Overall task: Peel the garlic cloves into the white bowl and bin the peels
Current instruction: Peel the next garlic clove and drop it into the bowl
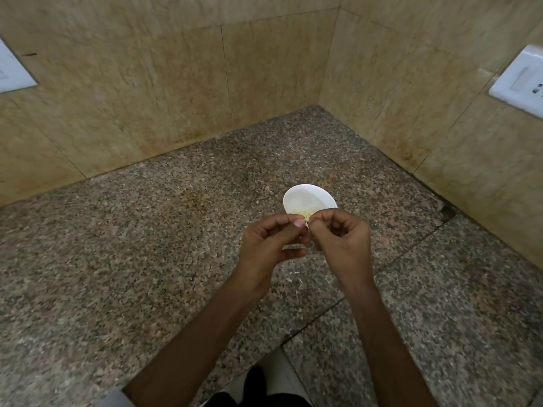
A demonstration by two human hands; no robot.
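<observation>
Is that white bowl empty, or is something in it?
Not empty: the white bowl holds a few pale yellowish garlic pieces at its near side.

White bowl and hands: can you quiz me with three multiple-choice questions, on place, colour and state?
1. Where is the white bowl? A on the granite counter; B in a sink; C on a stove.
2. What colour is the wall? A blue; B beige; C black.
3. What are the left hand and right hand doing? A lying flat; B pinching a garlic clove; C gripping a knife.
Key: 1 A, speckled stone surrounds it; 2 B, beige tiles; 3 B, fingertips meet on a small pale piece.
</observation>
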